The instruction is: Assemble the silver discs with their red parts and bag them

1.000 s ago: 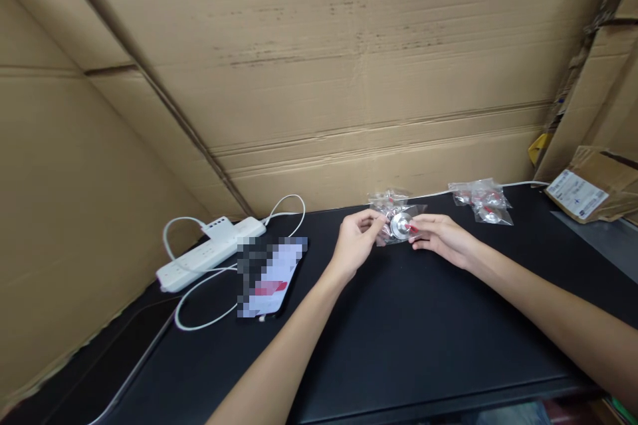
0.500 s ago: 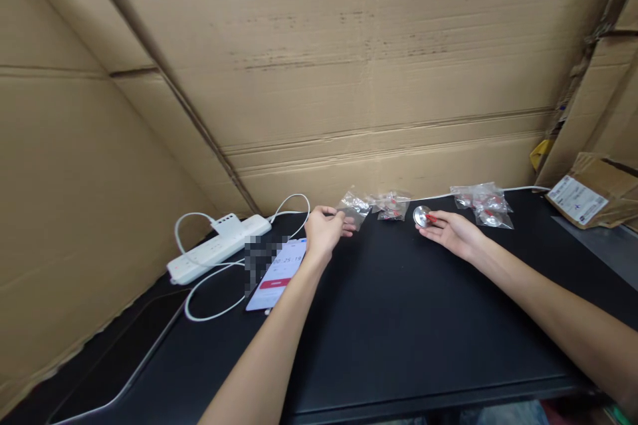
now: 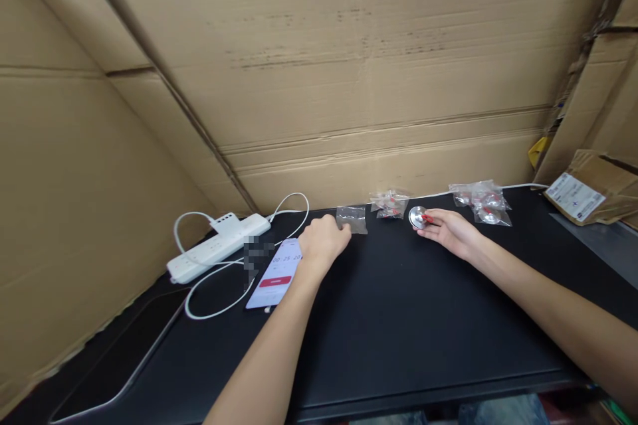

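Observation:
In the head view, my right hand (image 3: 448, 231) is closed on a round, shiny metal disc (image 3: 417, 217), held upright by its edge above the black table. Something red shows at the fingertips; whether it belongs to the disc I cannot tell. My left hand (image 3: 323, 239) is curled at the near left edge of a small clear plastic bag (image 3: 351, 219), pinching it, its fingertips mostly hidden. The bag looks flat. Between the hands and farther back lie bagged parts (image 3: 390, 203) with red bits. More bagged metal discs (image 3: 482, 202) rest behind my right hand.
A phone with a running timer (image 3: 276, 279) lies left of my left forearm. Beyond it are a white power strip (image 3: 219, 249) and looping white cables. A dark tablet-like panel (image 3: 124, 358) is at the left front, a torn cardboard box (image 3: 593, 189) at the right. Cardboard walls surround the table.
My left hand has turned palm down and drawn slightly toward me, lowering the crumpled bag, which now looks flat. My right hand still holds the disc and has shifted slightly left.

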Tool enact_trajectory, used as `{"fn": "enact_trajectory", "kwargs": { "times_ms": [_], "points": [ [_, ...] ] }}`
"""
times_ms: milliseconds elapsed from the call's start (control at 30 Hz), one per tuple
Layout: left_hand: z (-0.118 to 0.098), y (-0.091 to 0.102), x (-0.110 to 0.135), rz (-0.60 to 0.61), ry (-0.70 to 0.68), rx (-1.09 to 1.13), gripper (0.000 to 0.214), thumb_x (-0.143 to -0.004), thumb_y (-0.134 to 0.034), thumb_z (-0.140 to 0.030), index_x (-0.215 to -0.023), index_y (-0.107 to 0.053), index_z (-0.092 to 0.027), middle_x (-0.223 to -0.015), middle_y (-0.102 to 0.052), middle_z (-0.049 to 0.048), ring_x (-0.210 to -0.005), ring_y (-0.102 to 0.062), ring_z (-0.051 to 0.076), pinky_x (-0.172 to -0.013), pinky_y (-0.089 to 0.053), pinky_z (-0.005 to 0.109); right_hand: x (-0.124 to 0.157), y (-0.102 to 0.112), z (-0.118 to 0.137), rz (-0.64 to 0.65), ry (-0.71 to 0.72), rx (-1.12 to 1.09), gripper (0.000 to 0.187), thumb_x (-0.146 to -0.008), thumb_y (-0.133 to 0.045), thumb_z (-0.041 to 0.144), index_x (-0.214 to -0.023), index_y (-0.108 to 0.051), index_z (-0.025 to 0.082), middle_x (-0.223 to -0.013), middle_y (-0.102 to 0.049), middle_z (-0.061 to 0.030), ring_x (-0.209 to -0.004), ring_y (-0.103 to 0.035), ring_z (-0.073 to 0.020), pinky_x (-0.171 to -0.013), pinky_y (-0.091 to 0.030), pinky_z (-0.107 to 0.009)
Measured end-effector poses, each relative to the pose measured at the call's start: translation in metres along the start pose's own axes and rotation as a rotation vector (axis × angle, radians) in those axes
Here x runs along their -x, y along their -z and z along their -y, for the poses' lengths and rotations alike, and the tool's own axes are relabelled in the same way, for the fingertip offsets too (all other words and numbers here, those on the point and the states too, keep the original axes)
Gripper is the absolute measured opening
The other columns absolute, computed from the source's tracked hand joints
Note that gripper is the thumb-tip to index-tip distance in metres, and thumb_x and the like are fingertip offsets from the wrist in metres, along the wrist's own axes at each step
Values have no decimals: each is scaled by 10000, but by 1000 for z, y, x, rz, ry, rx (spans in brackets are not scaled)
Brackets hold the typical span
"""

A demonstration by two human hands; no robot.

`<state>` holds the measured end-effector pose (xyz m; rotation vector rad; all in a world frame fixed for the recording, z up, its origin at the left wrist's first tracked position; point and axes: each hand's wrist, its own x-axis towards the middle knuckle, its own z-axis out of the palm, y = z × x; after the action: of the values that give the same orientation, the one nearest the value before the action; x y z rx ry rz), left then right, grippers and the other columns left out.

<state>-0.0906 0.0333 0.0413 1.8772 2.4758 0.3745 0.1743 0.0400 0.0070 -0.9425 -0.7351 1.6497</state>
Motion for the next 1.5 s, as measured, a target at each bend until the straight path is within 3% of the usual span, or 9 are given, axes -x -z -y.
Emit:
{"fn": "enact_trajectory", "kwargs": {
  "times_ms": [167, 300, 433, 533, 767, 933, 1100, 1267, 1500],
  "points": [
    [-5, 7, 6, -115, 22, -108, 424, -854, -465, -449, -933, -702, -106, -960, -702, 228, -926, -672, 407, -740, -503, 450, 2, -2, 0, 5, 17, 44, 84, -842, -613, 68, -821, -678, 116, -826, -728, -114, -747, -724, -219, -791, -590, -386],
    [-19, 9, 19, -178, -161, 44, 365, -883, -473, -453, -917, -684, -157, -831, -711, 147, -832, -683, 346, -702, -498, 414, 5, -7, -3, 30, 48, 87, 89, -836, -621, 59, -817, -689, 114, -836, -731, -111, -754, -725, -225, -780, -597, -394],
    [-38, 0, 37, 16, -552, 576, 320, -941, -454, -419, -1028, -661, -192, -773, -697, 44, -701, -656, 191, -671, -497, 303, 12, -15, -7, 112, 60, 89, 65, -834, -652, 102, -853, -712, 116, -889, -738, -110, -810, -722, -225, -807, -604, -402],
    [-47, -12, 46, 197, -645, 875, 317, -950, -466, -375, -1148, -623, -183, -791, -680, 36, -663, -641, 152, -598, -499, 256, 18, -19, -8, 197, 66, 121, 81, -813, -703, 155, -886, -725, 126, -906, -739, -100, -828, -717, -215, -826, -605, -410],
    [-49, -28, 42, 440, -533, 1232, 239, -877, -598, -296, -992, -668, -99, -652, -622, 36, -526, -601, 133, -488, -504, 248, 19, -19, -5, 213, 108, 326, 241, -760, -774, 293, -912, -726, 112, -877, -742, -118, -775, -725, -221, -775, -619, -392],
    [-48, -27, 39, 463, -395, 1343, 172, -856, -632, -251, -888, -660, -85, -629, -632, 49, -523, -618, 137, -511, -531, 261, 9, -11, -1, 111, 200, 387, 279, -750, -756, 349, -898, -719, 115, -835, -742, -121, -736, -726, -242, -722, -624, -430],
    [-47, -27, 36, 421, -165, 1383, 54, -825, -626, -127, -798, -639, -81, -654, -656, 71, -524, -633, 146, -502, -544, 267, -5, 10, 14, -107, 661, 845, 205, -810, -651, 340, -835, -733, 153, -836, -745, -96, -752, -711, -253, -708, -597, -431],
    [-49, -25, 36, 446, -109, 1426, 39, -789, -667, -96, -809, -639, -79, -695, -676, 85, -549, -645, 149, -524, -558, 271, -5, 21, 18, 87, 931, 1510, 160, -849, -600, 216, -834, -759, 204, -864, -749, -64, -844, -675, -248, -808, -530, -415],
    [-50, -22, 39, 464, -129, 1424, 54, -824, -618, -100, -851, -654, -71, -761, -681, 96, -603, -649, 144, -576, -572, 280, 13, 0, 9, 144, 1078, 1470, 149, -884, -614, 261, -968, -718, 194, -943, -702, -76, -920, -609, -234, -852, -498, -402]
  ]
}}
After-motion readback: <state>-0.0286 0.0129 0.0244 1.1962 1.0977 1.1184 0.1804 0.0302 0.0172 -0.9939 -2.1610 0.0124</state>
